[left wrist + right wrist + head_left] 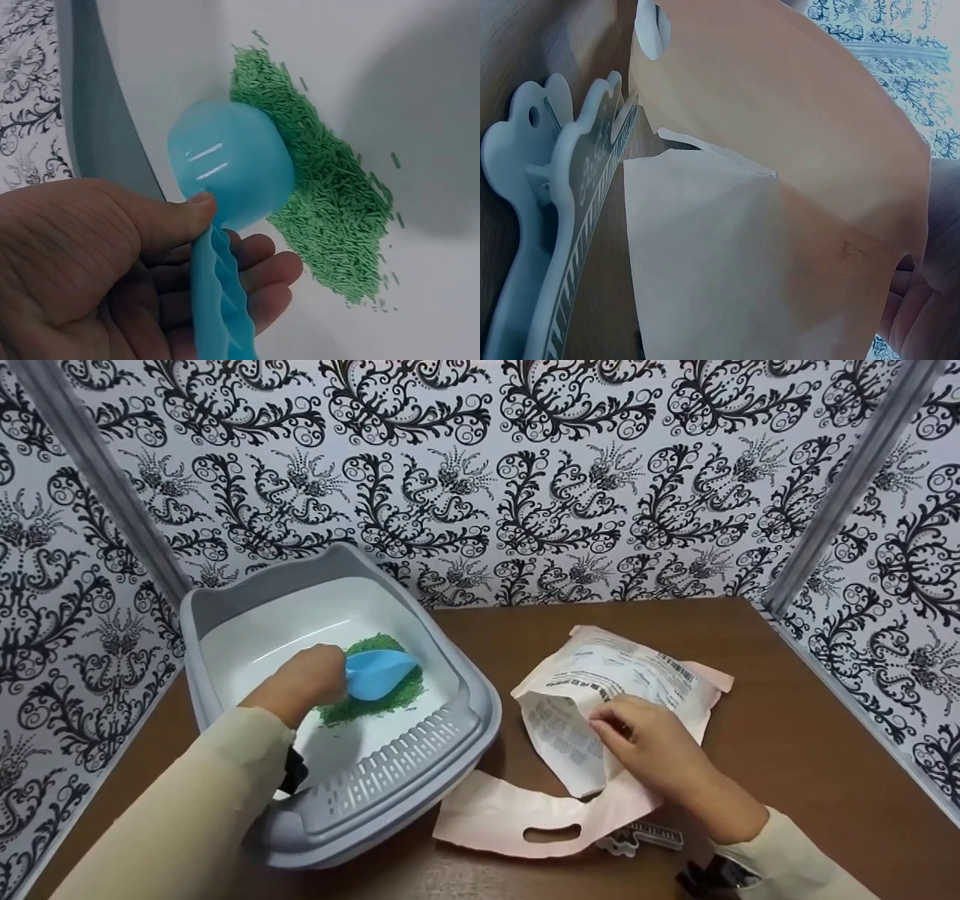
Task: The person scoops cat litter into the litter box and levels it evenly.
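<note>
My left hand (311,679) grips the ridged handle of a light blue scoop (379,673), the thumb laid along it near the bowl in the left wrist view. The scoop bowl (232,161) is over a heap of green litter pellets (322,202) inside a grey and white litter box (480,701). At the right, my right hand (652,742) pinches the edge of an open pink and white bag (645,660) lying with its mouth toward me. In the right wrist view, the bag's flap (780,82) hides much of that hand.
A white bag clip (652,834) lies beside the bag's handle flap, partly under it in the head view. The box's slotted grey ledge (405,757) faces me. Black-and-white patterned walls (480,472) enclose the brown table (780,720).
</note>
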Available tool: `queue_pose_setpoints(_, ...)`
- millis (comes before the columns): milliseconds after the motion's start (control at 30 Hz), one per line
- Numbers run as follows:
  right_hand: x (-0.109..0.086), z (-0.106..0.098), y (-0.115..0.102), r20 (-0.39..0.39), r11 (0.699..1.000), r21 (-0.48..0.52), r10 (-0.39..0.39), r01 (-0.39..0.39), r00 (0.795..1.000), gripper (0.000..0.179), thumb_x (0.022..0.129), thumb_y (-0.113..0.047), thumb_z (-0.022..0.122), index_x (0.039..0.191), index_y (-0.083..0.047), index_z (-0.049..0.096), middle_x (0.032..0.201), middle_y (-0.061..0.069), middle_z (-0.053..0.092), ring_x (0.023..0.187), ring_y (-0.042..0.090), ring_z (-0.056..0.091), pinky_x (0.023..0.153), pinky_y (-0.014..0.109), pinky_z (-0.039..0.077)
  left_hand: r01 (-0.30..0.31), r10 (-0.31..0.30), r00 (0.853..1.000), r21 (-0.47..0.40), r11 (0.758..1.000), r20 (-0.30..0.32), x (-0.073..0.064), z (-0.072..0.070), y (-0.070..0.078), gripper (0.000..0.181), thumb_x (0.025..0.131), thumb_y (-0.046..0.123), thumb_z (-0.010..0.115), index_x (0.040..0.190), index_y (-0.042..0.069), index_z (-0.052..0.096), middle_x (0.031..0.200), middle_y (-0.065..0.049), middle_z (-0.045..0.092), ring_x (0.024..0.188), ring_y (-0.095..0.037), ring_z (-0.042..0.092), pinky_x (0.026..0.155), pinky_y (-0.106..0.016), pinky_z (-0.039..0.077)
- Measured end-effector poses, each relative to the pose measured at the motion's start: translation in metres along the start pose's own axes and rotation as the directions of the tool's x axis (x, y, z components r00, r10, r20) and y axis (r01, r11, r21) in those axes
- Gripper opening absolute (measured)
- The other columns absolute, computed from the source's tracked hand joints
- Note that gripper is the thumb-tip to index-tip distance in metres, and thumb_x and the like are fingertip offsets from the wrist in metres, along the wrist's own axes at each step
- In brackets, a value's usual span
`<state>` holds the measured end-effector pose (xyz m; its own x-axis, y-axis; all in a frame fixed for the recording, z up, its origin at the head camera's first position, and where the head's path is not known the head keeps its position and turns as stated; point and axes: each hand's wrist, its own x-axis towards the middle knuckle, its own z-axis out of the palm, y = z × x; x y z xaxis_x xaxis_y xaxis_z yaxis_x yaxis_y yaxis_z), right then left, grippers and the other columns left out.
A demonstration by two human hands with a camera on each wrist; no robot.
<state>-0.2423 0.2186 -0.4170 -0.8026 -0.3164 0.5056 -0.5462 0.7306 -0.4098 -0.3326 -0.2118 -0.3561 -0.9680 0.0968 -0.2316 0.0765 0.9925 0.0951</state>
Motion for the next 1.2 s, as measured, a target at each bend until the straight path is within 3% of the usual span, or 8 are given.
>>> queue_pose_setpoints(200,-0.001,-0.001,0.0,-0.018,1.0,-0.001,-0.014,0.014,1.0,0.008,0.089,-0.004,0.078,0.094,-0.011,0.076,0.086,-0.008,0.069,0.078,0.002,0.059,0.07,0.025,0.053,-0.04,0.039,0.999,0.015,0.999,0.011,-0.005,-0.006,0.006,0.019,0.1,0.007,0.055,0.103,-0.006,0.068,0.092,-0.014,0.064,0.08,-0.025,0.054,0.082,-0.044,0.052)
queue_pose_setpoints(500,-0.001,-0.001,0.001,-0.038,0.999,-0.015,-0.035,0.034,0.999,0.007,0.089,-0.004,0.078,0.093,-0.01,0.076,0.087,-0.006,0.069,0.08,0.003,0.061,0.072,0.027,0.054,-0.072,0.071,0.997,0.03,0.997,0.04,-0.007,-0.007,0.006,0.019,0.098,0.006,0.057,0.105,-0.007,0.069,0.097,-0.016,0.068,0.082,-0.026,0.055,0.084,-0.046,0.053)
queue_pose_setpoints(900,-0.001,-0.001,0.0,-0.026,1.0,-0.005,-0.019,0.019,0.999,0.009,0.09,-0.004,0.077,0.093,-0.013,0.076,0.088,-0.009,0.069,0.08,0.003,0.06,0.072,0.027,0.054,-0.148,0.145,0.988,0.071,0.986,0.053,-0.014,-0.009,-0.002,0.017,0.097,0.005,0.054,0.086,-0.001,0.065,0.081,-0.01,0.06,0.074,-0.023,0.05,0.074,-0.041,0.048)
queue_pose_setpoints(1200,-0.001,-0.002,0.001,-0.038,1.0,-0.007,-0.024,0.024,0.999,0.009,0.089,-0.003,0.078,0.093,-0.011,0.076,0.086,-0.007,0.069,0.078,0.002,0.059,0.07,0.026,0.053,-0.11,0.105,0.993,0.107,0.988,0.053,-0.016,-0.017,-0.005,0.019,0.1,0.004,0.053,0.101,-0.007,0.068,0.089,-0.014,0.064,0.077,-0.026,0.054,0.079,-0.044,0.051)
